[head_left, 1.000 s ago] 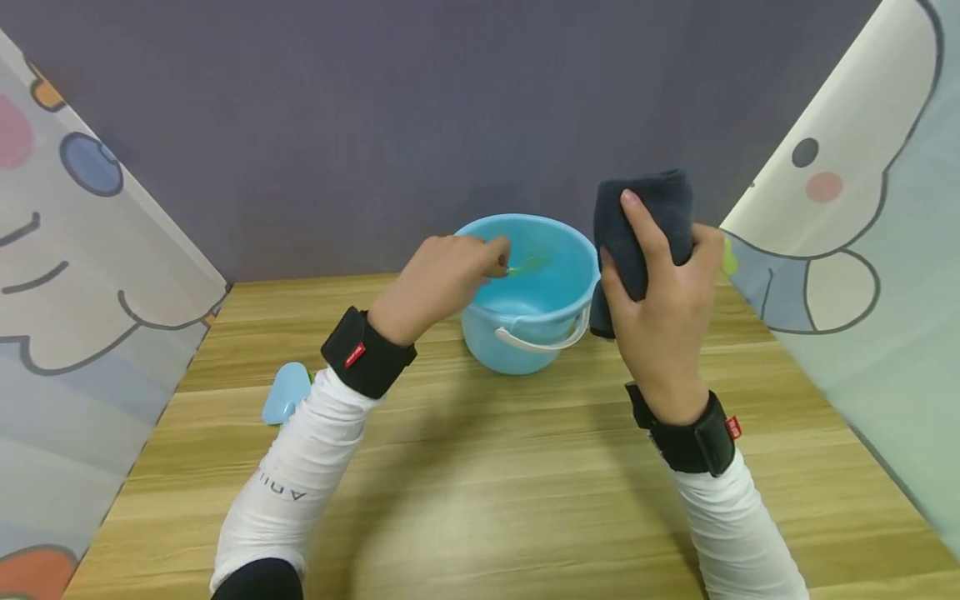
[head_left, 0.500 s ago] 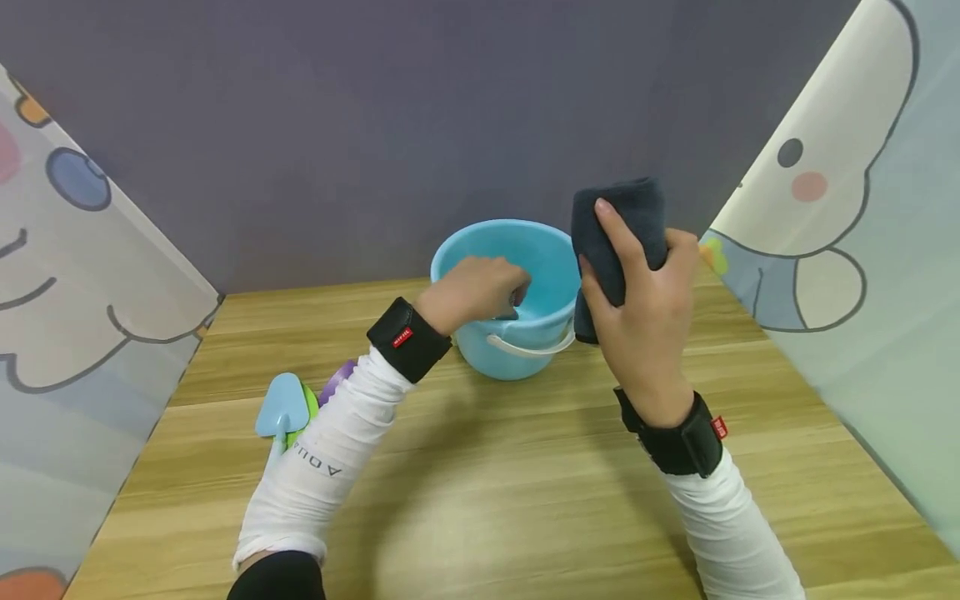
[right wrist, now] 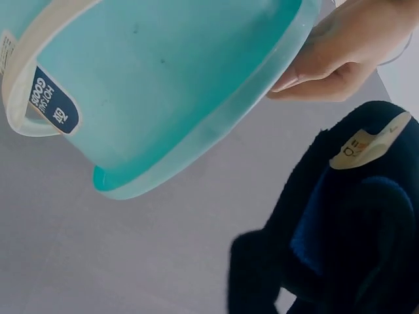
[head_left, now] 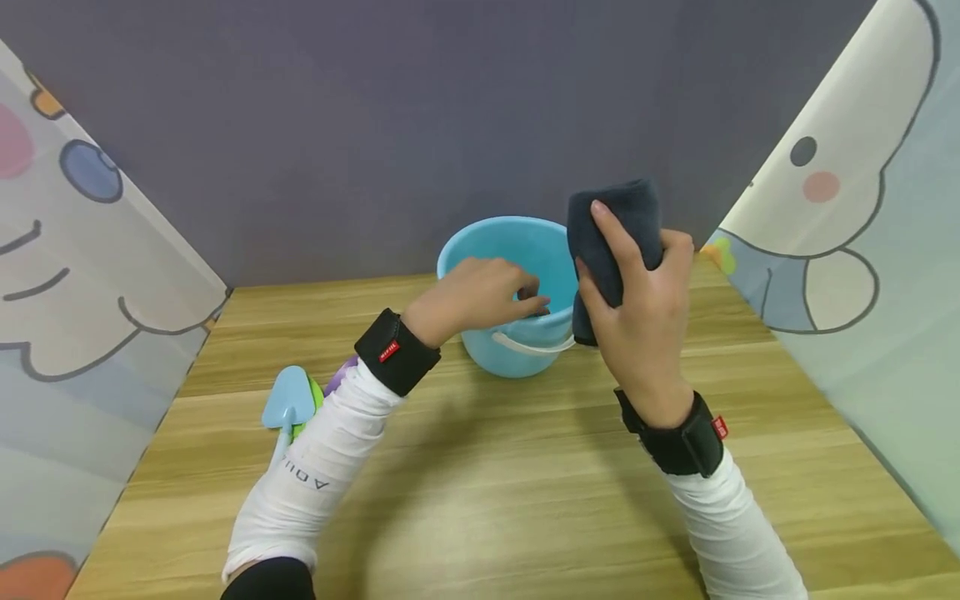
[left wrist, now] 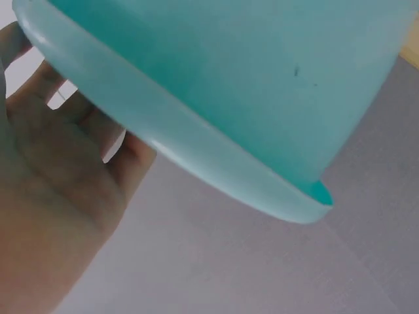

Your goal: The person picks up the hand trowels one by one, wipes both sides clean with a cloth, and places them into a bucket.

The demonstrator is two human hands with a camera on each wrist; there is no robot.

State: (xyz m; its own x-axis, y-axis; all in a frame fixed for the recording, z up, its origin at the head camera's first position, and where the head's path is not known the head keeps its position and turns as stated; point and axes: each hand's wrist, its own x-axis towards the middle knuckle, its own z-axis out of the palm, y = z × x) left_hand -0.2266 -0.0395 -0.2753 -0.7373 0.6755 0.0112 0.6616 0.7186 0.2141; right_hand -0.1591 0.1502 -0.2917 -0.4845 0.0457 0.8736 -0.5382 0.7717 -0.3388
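Currently, left hand loose, bucket beneath fingertips; snagging rim could tip it. Right hand grips cloth.

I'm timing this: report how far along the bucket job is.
Looks done: blue bucket stands upright on the table. In hand: right hand grips folded dark towel; left hand is over the rim. Likely left: towel and light-blue toy shovel, both outside the bucket.

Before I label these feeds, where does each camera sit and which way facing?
Head: head-worn, facing forward and down at blue bucket; left hand, right hand, sleeves show.
Left wrist: wrist-worn, facing the bucket's outside; left hand shows.
Right wrist: wrist-worn, facing bucket and dark cloth; left hand shows.
Both wrist views share the bucket.
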